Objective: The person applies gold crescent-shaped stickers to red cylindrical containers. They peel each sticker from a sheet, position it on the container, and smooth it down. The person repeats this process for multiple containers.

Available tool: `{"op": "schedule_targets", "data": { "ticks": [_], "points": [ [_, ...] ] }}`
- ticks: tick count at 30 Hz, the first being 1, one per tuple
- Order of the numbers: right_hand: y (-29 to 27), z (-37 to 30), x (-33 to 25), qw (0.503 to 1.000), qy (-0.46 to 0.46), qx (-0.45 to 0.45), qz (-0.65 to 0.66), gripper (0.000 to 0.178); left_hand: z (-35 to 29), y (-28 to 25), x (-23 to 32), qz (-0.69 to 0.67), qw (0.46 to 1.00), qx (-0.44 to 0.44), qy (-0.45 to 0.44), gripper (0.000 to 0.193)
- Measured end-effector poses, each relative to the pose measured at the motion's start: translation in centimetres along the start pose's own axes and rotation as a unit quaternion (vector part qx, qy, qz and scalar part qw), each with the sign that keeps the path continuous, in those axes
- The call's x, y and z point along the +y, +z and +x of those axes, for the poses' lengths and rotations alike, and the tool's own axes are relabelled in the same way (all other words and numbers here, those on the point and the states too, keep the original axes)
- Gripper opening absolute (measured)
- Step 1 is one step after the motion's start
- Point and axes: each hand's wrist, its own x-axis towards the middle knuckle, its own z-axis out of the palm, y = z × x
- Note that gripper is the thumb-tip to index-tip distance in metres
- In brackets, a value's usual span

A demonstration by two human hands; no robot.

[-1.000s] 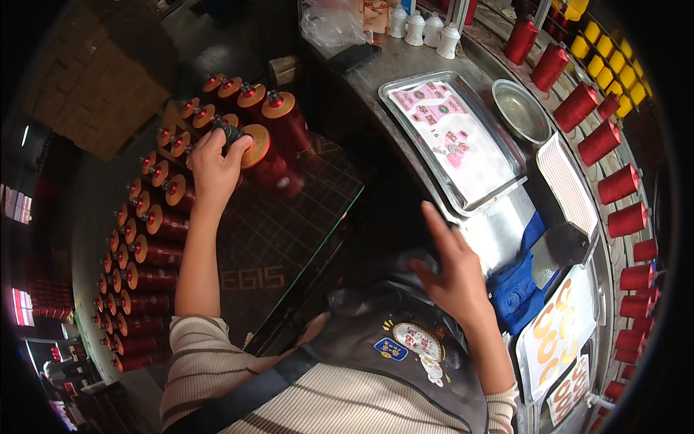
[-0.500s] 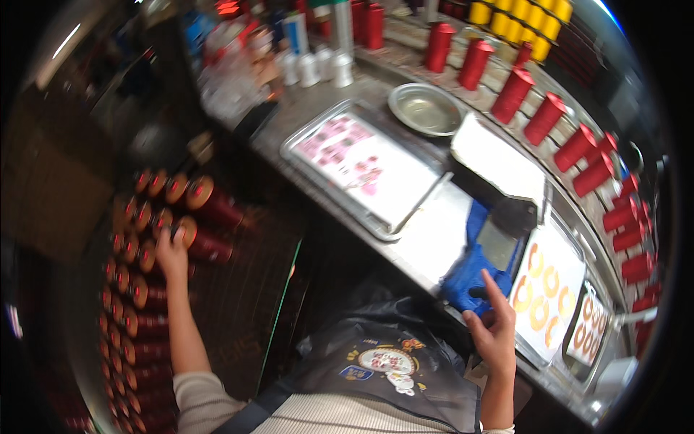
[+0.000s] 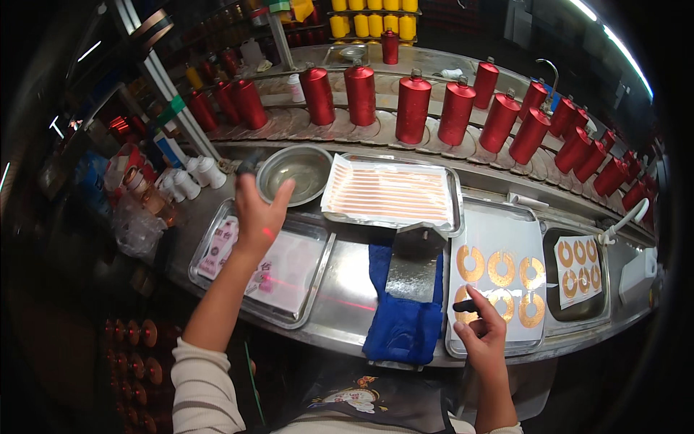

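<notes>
My left hand [image 3: 259,217], a little blurred, is over the tray of pink printed label sheets [image 3: 293,278], beside a metal bowl [image 3: 303,168] of liquid. Its thumb and fingers are apart, a dark covering seems to sit on a fingertip, and I see nothing held. Fingers also apart, my right hand [image 3: 483,336] hovers at the near edge of a white sheet of gold C-shaped stickers [image 3: 501,269]. One of its fingers has a black tip covering. Just left of that sheet, a blue cloth [image 3: 403,329] lies under a wet metal plate [image 3: 413,271].
Red bottles [image 3: 414,108] stand on a slatted conveyor [image 3: 470,148] behind the counter. A tray of orange-striped sheets [image 3: 390,192] sits before it. At right, a sink holds another sticker sheet [image 3: 578,267] beside a white tap [image 3: 625,220]. White small bottles [image 3: 210,173] and plastic bags [image 3: 137,231] are at left.
My left hand has left the bottles at lower left and come up over the label tray. The view has turned toward the counter. My right hand stays near the sticker sheet.
</notes>
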Motion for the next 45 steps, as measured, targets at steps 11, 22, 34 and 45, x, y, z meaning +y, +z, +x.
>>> {"op": "schedule_targets", "data": {
  "ticks": [11, 22, 34, 45],
  "points": [
    [-20.8, -3.6, 12.4, 0.835, 0.066, 0.498, -0.223, 0.030, 31.8, 29.0, -9.4, 0.188, 0.981, 0.008, -0.040, 0.107],
    [-35.9, 0.8, 21.2, 0.810, 0.309, 0.459, -0.196, 0.046, 24.5, 26.8, -6.1, -0.081, 0.996, -0.014, 0.031, 0.080],
    [-43.0, 4.3, 27.7, 0.821, 0.320, 0.440, 0.170, 0.020, -3.1, -6.0, 2.4, -0.216, 0.966, -0.134, -0.039, 0.082],
    [-37.6, 5.5, 22.6, 0.790, 0.238, 0.483, 0.295, 0.016, -11.4, -6.3, 7.8, -0.233, 0.939, -0.235, -0.092, 0.088]
  ]
}}
